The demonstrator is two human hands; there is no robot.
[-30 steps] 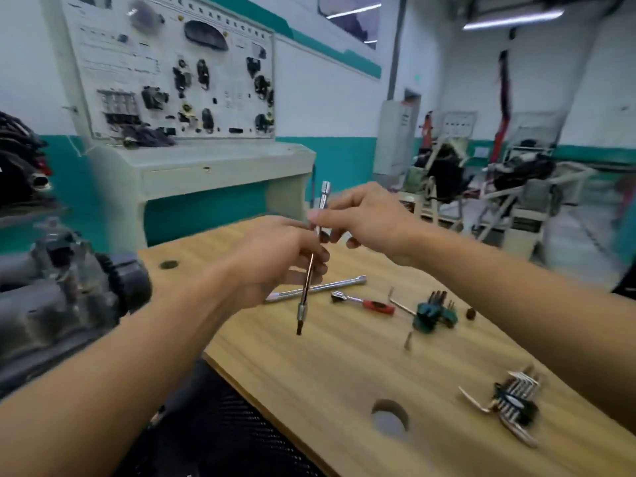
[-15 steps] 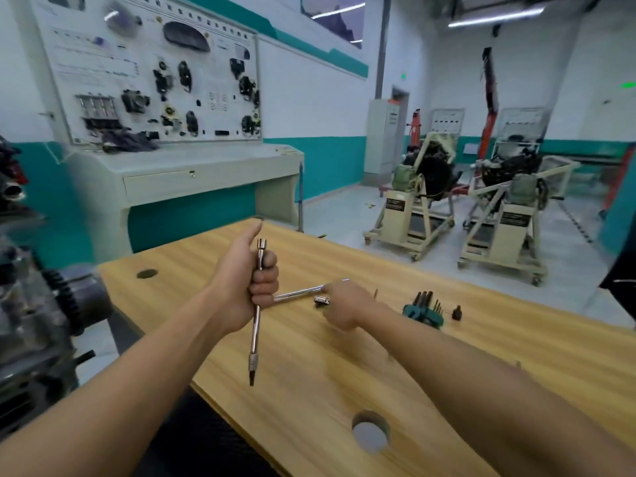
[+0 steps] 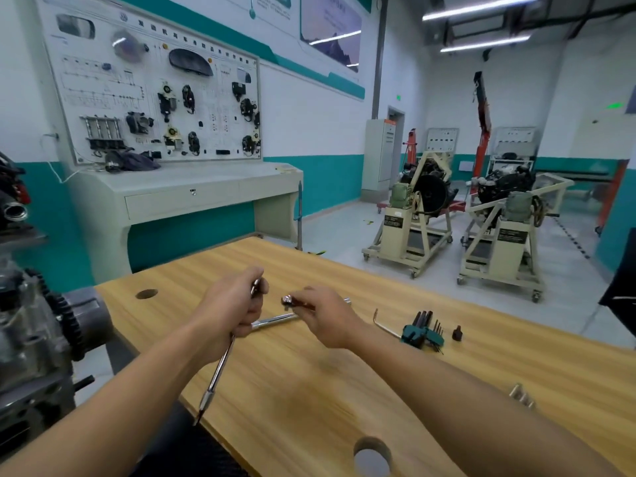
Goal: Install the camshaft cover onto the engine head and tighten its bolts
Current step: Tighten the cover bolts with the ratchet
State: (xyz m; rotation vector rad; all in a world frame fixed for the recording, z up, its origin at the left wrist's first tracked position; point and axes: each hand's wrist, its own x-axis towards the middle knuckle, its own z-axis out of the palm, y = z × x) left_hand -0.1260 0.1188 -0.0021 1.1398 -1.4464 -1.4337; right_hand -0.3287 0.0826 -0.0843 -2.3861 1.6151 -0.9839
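My left hand [image 3: 231,309] grips a long chrome extension bar [image 3: 217,373] with a dark bit at its lower end, held tilted above the wooden bench [image 3: 309,390]. My right hand [image 3: 325,316] holds the small red-handled ratchet [image 3: 292,301] just above the bench, its chrome head pointing left toward the bar's top end. A chrome sliding bar [image 3: 275,320] lies on the bench between and under the hands. The engine [image 3: 38,339] with its toothed sprocket stands at the left edge. No camshaft cover is in view.
A green hex key set [image 3: 423,330], a loose hex key [image 3: 383,325] and a small dark bit [image 3: 457,333] lie right of my hands. More keys [image 3: 521,395] peek from behind my right forearm. The bench has round holes [image 3: 371,457]. Engine stands [image 3: 413,222] fill the floor behind.
My right hand let go of the bar's top, reached down to the bench and lifted the red-handled ratchet. My left hand lowered and tilted the bar. The camera view rose.
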